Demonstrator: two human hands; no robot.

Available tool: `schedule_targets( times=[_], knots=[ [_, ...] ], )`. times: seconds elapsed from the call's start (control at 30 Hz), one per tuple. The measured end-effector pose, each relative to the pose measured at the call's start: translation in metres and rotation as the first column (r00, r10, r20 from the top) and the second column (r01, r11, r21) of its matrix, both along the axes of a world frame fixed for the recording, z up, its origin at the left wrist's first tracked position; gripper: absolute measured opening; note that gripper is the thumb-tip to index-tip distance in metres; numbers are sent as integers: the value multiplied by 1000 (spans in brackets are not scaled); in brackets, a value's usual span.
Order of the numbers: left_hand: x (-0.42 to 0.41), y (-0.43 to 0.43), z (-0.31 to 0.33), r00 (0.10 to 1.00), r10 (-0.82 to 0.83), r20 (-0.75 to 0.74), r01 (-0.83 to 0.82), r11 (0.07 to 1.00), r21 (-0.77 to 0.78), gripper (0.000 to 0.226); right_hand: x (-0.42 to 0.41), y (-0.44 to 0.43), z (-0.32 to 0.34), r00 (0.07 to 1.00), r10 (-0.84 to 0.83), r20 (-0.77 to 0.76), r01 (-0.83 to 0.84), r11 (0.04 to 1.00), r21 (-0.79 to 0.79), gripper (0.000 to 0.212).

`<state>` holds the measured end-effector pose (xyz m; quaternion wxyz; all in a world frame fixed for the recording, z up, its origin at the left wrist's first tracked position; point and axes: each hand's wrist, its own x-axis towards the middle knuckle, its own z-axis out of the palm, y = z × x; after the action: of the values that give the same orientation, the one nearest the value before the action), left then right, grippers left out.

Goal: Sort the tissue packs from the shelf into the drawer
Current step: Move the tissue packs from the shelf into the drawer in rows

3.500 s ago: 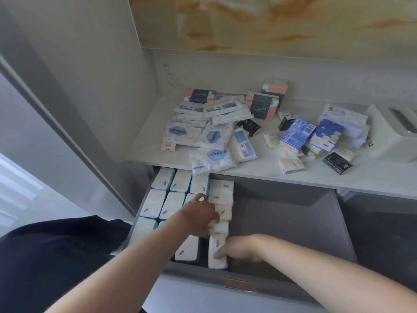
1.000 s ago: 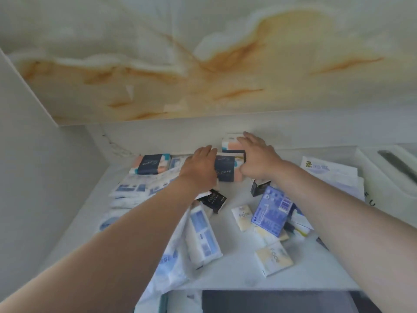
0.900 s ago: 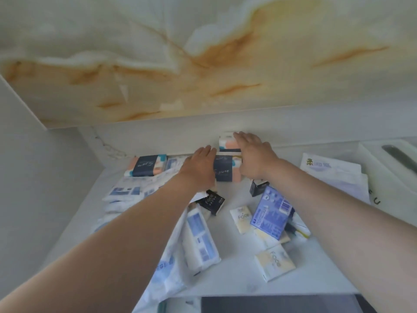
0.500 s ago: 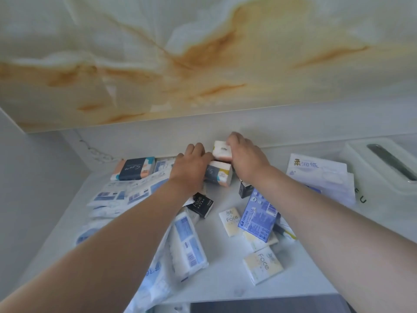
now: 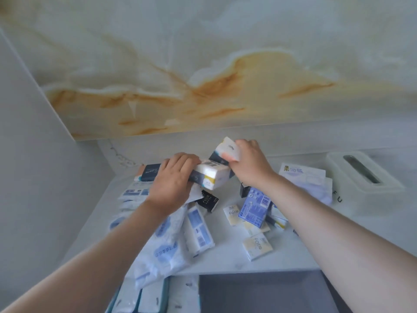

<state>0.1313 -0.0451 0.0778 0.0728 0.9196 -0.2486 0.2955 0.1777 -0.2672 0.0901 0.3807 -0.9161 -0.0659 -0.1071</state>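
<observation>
**A:** Where are the edges lying?

**B:** The shelf (image 5: 228, 259) is butting against a side wall (image 5: 33, 177) on the left and a back wall behind. Its front edge is sitting just above the open drawer (image 5: 259, 294). A white tissue box (image 5: 361, 175) is standing at the right end. A soft blue-and-white bag (image 5: 162, 251) is drooping over the front edge toward the drawer.

**B:** As for open room, the drawer's right part is showing bare grey floor, while white packs (image 5: 146, 298) are filling its left side. A bare strip of shelf is running along the front, right of the bag.

**A:** What are the grips doing?

**B:** The left grip (image 5: 173, 177) is curling its fingers over a white pack with a dark band (image 5: 213, 177), holding it near the back, seemingly raised above the pile. The right grip (image 5: 248, 164) is clutching a second white pack (image 5: 228, 150), tilted, just beside and above the first.

**A:** And the rest of the packs?

**B:** They are lying scattered on the shelf below the arms: a small black pack (image 5: 208, 201), a blue pack (image 5: 255, 206) and a pale yellow pack (image 5: 257, 246). A peach-and-dark pack (image 5: 149, 173) is sitting at the rear
</observation>
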Motion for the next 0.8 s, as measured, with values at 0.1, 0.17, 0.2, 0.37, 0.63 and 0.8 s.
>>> schedule_targets(
  times=[0.1,0.17,0.2,0.37,0.63,0.8],
  knots=[
    [-40,27,0,1000,-6,-30,3,997,-78,49,-36,12,14,997,43,-61,-36,993,111,48],
    [-71,40,-1,999,-1,-39,-5,991,-131,46,-64,23,20,990,81,-115,-60,983,171,46],
    [-88,45,-2,999,10,-46,-17,987,-160,44,-78,28,21,986,94,-136,-70,982,175,45],
    [-177,71,-35,977,6,-214,-65,960,-271,43,-142,50,9,948,172,-267,-160,985,68,61],
    [-240,67,-62,618,-44,-785,-191,960,-204,76,-215,50,-31,784,264,-562,-447,869,-215,74],
    [-249,63,-83,448,-76,-891,-141,978,-154,88,-237,39,-45,630,84,-772,-534,769,-352,60]
  ],
)
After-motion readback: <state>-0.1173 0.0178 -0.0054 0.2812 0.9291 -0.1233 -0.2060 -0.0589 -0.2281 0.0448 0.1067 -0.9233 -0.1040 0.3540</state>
